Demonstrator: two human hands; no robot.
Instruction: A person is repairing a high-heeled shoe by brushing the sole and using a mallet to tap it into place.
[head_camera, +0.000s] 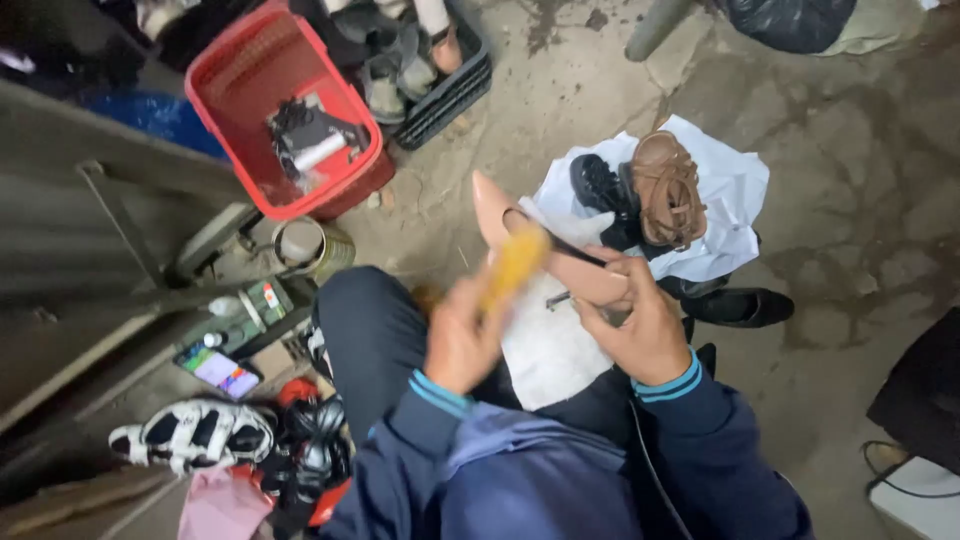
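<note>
My left hand (462, 335) grips a yellow brush (513, 263), blurred, over a pale pink pointed-toe shoe (492, 210). My right hand (640, 325) holds that shoe by its heel end, sole side toward me. A white cloth (545, 350) lies across my lap under the shoe. I sit on a concrete floor in dark trousers and a navy jacket.
A brown strappy sandal (668, 190) and a black shoe (598, 185) rest on white paper (735, 195). A black flat (740, 307) lies beside it. A red basket (250, 70), a black crate of shoes (440, 95), a tin can (300, 245), a phone (222, 372) and black-and-white sandals (195, 432) sit to the left.
</note>
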